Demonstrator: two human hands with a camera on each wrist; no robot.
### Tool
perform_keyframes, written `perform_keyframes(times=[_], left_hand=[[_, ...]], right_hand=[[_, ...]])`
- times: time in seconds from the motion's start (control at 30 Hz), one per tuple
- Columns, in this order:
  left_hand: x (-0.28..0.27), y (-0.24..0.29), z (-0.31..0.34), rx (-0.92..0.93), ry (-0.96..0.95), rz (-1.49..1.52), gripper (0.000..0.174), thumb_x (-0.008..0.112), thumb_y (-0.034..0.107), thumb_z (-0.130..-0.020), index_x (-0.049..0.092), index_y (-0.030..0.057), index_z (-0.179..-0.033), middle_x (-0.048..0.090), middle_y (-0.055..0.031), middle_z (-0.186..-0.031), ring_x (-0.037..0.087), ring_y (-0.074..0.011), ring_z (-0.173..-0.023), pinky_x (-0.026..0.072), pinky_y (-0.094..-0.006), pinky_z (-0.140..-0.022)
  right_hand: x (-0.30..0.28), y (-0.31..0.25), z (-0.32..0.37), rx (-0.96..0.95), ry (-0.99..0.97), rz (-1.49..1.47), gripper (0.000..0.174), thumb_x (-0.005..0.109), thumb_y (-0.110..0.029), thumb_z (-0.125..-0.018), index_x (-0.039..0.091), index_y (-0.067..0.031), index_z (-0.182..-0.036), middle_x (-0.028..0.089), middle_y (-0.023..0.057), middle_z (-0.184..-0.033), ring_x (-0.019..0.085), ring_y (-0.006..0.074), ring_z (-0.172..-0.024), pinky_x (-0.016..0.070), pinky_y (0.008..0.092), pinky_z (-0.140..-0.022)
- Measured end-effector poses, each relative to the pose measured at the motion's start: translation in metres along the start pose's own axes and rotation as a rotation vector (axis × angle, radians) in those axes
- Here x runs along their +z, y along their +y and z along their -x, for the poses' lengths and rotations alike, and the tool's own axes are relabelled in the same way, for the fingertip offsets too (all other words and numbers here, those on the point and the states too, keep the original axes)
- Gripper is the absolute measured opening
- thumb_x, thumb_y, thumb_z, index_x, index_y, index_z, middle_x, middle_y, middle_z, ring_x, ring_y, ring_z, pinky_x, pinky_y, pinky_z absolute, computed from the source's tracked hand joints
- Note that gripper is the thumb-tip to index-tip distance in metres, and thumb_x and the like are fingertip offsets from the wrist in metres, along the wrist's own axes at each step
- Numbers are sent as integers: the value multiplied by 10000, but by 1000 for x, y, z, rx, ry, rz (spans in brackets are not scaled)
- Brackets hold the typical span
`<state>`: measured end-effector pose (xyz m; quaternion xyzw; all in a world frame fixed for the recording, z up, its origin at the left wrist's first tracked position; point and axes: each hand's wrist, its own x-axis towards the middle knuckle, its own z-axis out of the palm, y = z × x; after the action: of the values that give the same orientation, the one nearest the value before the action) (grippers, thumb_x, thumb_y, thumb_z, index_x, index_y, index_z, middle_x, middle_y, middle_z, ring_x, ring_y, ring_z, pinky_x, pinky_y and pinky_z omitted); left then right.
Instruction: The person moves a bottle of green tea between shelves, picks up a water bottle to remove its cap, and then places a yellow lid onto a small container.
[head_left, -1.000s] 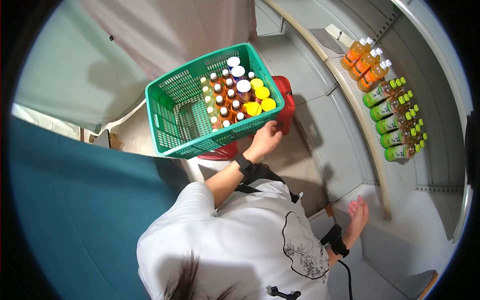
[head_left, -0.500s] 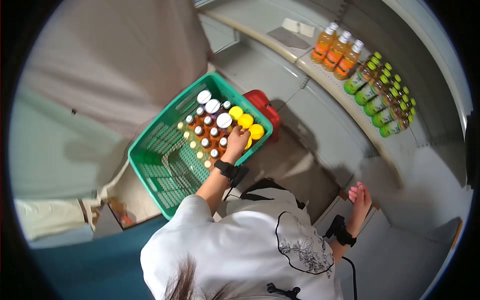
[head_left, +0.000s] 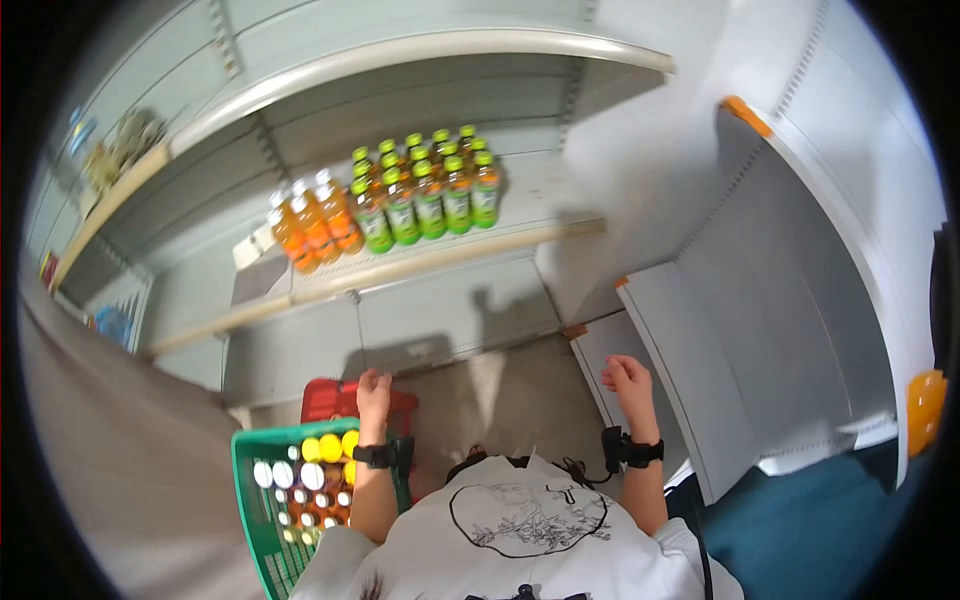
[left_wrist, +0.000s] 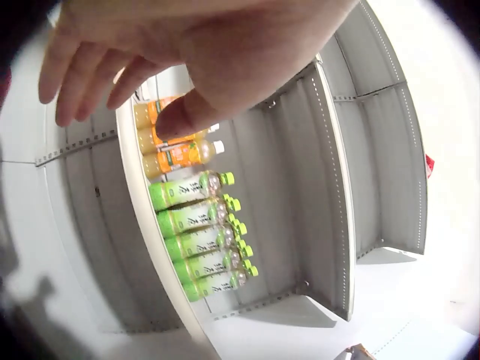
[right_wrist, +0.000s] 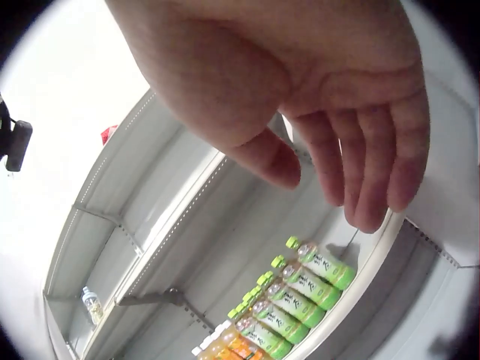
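Note:
My left hand (head_left: 373, 403) is held out just past the basket's front right corner, its fingers relaxed and holding nothing. Below it stands a green plastic basket (head_left: 268, 435) with yellow-capped bottles (head_left: 330, 446), white-lidded containers (head_left: 284, 474) and small brown bottles (head_left: 308, 519). Loosely bent, the fingers of my right hand (head_left: 630, 383) hang in the air with nothing in them. Both wrist views show bare palms, with the shelf's bottles beyond. On that shelf (head_left: 480, 238) stand rows of green-capped tea bottles (head_left: 428, 205), beside orange-labelled bottles (head_left: 318, 225) with white caps.
A red stool-like object (head_left: 330, 398) is behind the basket. An upper shelf (head_left: 420, 45) overhangs the bottles. To the right stands a grey shelf unit (head_left: 700, 370) with orange corner pieces. A grey curtain (head_left: 130, 430) hangs at the left.
The head view has swung round to face the shelf. My left hand reached among the yellow-capped bottles half a second ago and is now out of the basket. My right hand stays raised and free.

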<state>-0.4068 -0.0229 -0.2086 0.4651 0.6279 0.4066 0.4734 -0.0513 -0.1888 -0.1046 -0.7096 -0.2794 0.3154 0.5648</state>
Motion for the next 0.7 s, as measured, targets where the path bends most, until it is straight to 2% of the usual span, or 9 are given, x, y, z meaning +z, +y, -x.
perform_keyframes(times=[0.1,0.27,0.33,0.37,0.4,0.53,0.7], left_hand=[[28,0,0,2,-62,-48,460,554,208,-758,442,-55,-1118,546,-166,-1018,520,-217,-945,395,-292,-813],[72,10,41,-18,-151,-42,449,546,190,-759,442,-68,-1111,540,-158,-1012,516,-216,-929,392,-286,-812],[98,13,52,-142,-208,-32,437,545,183,-762,445,-70,-1104,539,-141,-1002,515,-193,-897,403,-272,-780],[112,-24,42,-82,-249,36,428,546,180,-763,448,-60,-1104,537,-126,-984,514,-165,-841,416,-261,-730],[122,-28,43,-64,-308,27,428,546,180,-763,448,-60,-1104,537,-126,-984,514,-165,-841,416,-261,-730],[193,8,86,-127,-418,145,394,544,174,-768,459,-25,-1097,537,-80,-926,513,-139,-790,419,-249,-681],[267,38,122,-82,-587,115,388,531,183,-767,455,15,-1108,539,-50,-911,522,-119,-763,402,-223,-621]], right_hand=[[-27,6,-3,15,53,-9,205,505,-163,-825,564,22,-890,574,67,-712,540,107,-645,442,223,-583],[-93,25,19,3,170,-55,212,511,-176,-825,565,19,-887,573,61,-709,539,104,-629,442,224,-571],[-122,30,16,27,210,-70,228,514,-196,-827,562,16,-897,573,56,-709,539,102,-627,438,221,-562],[-137,34,21,23,264,-83,228,514,-196,-827,562,16,-897,573,56,-709,539,102,-627,438,221,-562],[-153,41,17,44,263,-71,238,514,-206,-828,560,17,-901,574,57,-714,540,101,-632,436,218,-563],[-224,45,24,14,396,-139,254,507,-224,-830,557,14,-905,576,60,-728,544,103,-640,431,213,-568],[-292,41,54,-28,571,-220,266,474,-235,-843,562,1,-929,585,72,-758,560,128,-657,445,236,-605]])
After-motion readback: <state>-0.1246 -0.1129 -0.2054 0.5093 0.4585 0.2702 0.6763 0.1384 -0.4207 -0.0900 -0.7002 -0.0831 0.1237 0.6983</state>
